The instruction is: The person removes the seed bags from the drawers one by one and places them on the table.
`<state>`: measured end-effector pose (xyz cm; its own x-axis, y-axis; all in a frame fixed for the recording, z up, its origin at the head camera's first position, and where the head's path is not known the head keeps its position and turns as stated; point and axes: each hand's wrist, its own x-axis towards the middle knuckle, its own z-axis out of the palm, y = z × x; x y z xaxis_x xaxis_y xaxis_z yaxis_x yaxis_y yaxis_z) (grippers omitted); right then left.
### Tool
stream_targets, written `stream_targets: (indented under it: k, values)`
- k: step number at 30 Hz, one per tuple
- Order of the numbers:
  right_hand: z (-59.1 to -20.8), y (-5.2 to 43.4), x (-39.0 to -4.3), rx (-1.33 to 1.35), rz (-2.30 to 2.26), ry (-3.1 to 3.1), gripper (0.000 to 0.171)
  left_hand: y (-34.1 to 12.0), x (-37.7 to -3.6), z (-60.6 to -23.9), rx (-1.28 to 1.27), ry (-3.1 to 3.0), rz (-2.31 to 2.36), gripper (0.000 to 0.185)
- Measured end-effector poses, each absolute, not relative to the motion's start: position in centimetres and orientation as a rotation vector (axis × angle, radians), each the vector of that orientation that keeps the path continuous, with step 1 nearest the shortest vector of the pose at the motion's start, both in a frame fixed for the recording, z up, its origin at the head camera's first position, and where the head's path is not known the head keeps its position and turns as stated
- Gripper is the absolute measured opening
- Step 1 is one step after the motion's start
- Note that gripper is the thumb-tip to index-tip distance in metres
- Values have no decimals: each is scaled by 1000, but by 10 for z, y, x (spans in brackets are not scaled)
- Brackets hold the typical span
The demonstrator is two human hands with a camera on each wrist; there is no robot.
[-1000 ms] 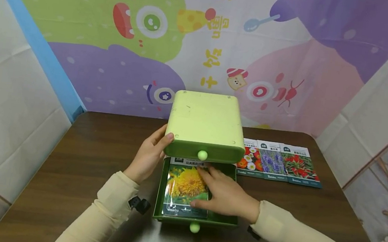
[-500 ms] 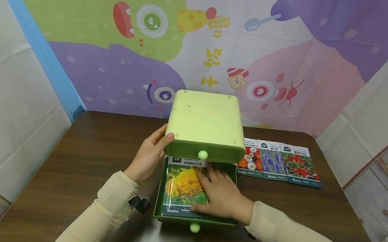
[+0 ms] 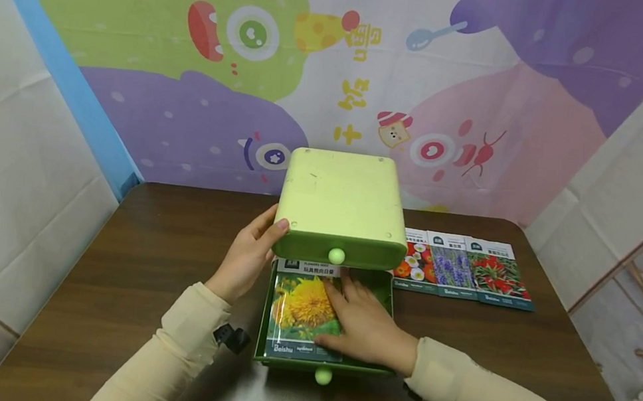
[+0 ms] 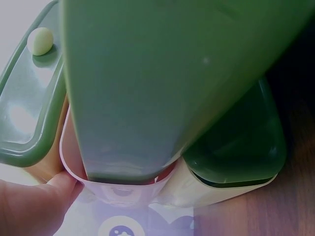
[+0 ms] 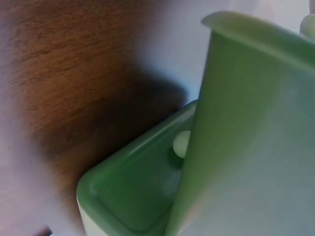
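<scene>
Right hand (image 3: 369,327) lies flat on the sunflower seed packet (image 3: 302,308) in the drawer (image 3: 389,289); thin, slippery, best pinched at an edge.

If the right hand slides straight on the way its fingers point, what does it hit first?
Probably the cabinet. The right hand lies flat on the sunflower packet in the open drawer, fingers pointing at the closed upper drawer front; depth is hard to judge.

Sunflower seed packet (image 3: 303,309) lying flat, face up, in pulled-out bottom drawer (image 3: 389,290) of green cabinet (image 3: 340,206)
</scene>
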<state>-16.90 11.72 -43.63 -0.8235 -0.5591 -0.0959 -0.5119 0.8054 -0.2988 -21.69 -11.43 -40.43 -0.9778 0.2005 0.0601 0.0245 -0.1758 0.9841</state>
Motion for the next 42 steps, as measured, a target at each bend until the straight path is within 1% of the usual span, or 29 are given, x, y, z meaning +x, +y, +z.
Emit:
stream_targets:
  k: [6,9,13,19,24,33,42]
  values:
    - [-436,120,-166,-871,-521,2846,87,-114,-218,-404,270,1932,2315,64]
    - [-434,121,-164,-873,-658,2869,79,-114,-217,-404,276,1929,2316,64]
    - [-432,120,-162,-808,-842,2842,69,-115,-216,-404,273,1946,2301,65]
    - [-430,117,-162,-660,-1164,2737,60,-115,-216,-404,264,1955,2288,65]
    - [-430,118,-165,-532,-1457,2571,63,-114,-216,-404,267,1944,2293,66]
    - [-430,124,-173,-313,-1610,2343,70,-114,-217,-404,271,1933,2304,67]
    - [-429,123,-172,-292,-1619,2153,64,-114,-216,-404,271,1934,2303,66]
